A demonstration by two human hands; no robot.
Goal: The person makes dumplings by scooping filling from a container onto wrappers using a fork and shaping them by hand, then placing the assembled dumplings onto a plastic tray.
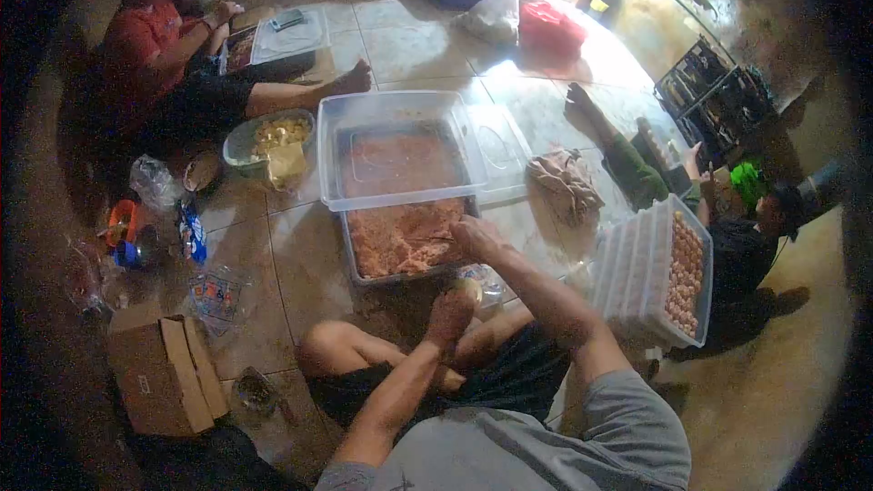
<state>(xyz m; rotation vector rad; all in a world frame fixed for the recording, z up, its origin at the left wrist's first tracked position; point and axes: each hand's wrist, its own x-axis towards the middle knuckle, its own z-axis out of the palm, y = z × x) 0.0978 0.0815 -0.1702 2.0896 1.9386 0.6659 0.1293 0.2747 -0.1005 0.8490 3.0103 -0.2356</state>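
My right hand [477,238] is at the mince-like paste [396,241] by the right edge of the grey tub [389,281], fingers drawn in narrow; I cannot tell whether they pinch anything. My left hand [450,311] curls around a small pale thing [471,289], too blurred to name, just outside the tub's near right corner. A clear bin [405,198] covers the tub's far part, so I judge that reaching deeper calls for low knuckles. Stacked trays [627,282] of pale balls [684,282] stand to the right on the tiled floor [307,245].
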